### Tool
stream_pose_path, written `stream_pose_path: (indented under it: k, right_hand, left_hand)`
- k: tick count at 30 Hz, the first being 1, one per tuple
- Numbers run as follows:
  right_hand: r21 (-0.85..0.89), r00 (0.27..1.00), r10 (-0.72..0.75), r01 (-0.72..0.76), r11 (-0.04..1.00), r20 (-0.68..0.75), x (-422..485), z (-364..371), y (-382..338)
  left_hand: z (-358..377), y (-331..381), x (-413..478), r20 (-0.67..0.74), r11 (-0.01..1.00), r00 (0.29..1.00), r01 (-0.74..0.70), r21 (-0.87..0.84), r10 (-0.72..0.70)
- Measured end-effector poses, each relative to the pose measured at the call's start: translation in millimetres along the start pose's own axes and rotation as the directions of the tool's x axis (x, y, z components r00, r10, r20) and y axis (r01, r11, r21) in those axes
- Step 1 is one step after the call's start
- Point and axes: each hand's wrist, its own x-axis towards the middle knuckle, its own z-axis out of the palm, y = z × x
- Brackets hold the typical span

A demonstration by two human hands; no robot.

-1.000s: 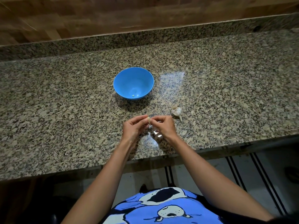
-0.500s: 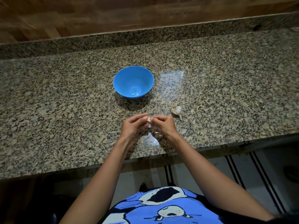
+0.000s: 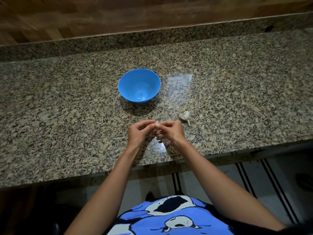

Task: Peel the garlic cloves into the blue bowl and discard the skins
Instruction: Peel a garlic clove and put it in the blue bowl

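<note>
Head cam: glossy speckled granite counter [image 3: 67, 99], with a round, smooth blue bowl [image 3: 135, 80] at about 11 o'clock from the hands and one tiny pale bit [image 3: 138, 98] lying in its bottom. A papery white bulb [image 3: 185, 115] with a stubby stem sits at 1 o'clock of the right hand [image 3: 171, 130], not touching it. The left hand [image 3: 138, 132] meets the right one, fingers curled, and both pinch a small clove [image 3: 157, 123] at their fingertips over the counter.

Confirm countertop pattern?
Speckled granite, tan, grey and black flecks: the countertop, clearest in the head view.
</note>
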Motion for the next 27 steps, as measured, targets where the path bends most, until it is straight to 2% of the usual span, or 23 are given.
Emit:
stream_pose_path:
  k: [3,5,9,11,12,15,17,20,23,27]
  right_hand:
    - [-0.189,0.989,-0.128,0.112,0.976,-0.079,5,2,6]
    - [-0.232,0.979,-0.164,0.133,0.964,-0.119,6,3,10]
    - [-0.038,0.991,-0.059,0.055,0.998,-0.119,6,6,3]
    - [-0.031,0.998,-0.027,0.025,0.999,-0.062,5,4,-2]
    - [-0.066,0.999,-0.025,0.023,0.998,-0.029,5,1,-3]
    - [-0.342,0.994,-0.101,0.112,0.933,0.050,7,-5,-3]
    - [-0.392,0.985,-0.146,0.168,0.904,0.088,7,-4,-3]
    - [-0.395,0.978,-0.185,0.210,0.895,0.100,7,1,-1]
    - [-0.474,0.968,-0.227,0.251,0.844,0.109,7,1,3]
    - [-0.364,0.985,-0.169,0.170,0.916,0.035,8,0,10]
  left_hand:
    - [4,0,0,-0.024,0.999,1.000,0.008,0.053,-0.007]
    - [4,-1,2,-0.030,0.995,0.999,0.015,0.098,-0.012]
    - [4,-4,4,-0.056,0.998,0.998,-0.002,0.056,0.005]
    - [2,-4,4,-0.047,0.998,0.999,-0.019,0.056,0.021]
    - [-1,-3,5,-0.019,0.997,0.999,-0.024,0.070,0.025]
    - [-10,4,8,0.107,0.989,0.994,-0.024,0.144,0.009]
    - [-11,7,10,0.102,0.995,0.994,0.025,0.098,-0.035]
    - [-7,7,9,0.016,0.995,0.995,0.101,-0.002,-0.100]
    - [-5,3,8,-0.006,0.993,0.993,0.116,-0.029,-0.116]
    - [-5,3,5,0.018,0.985,0.988,0.152,-0.081,-0.151]
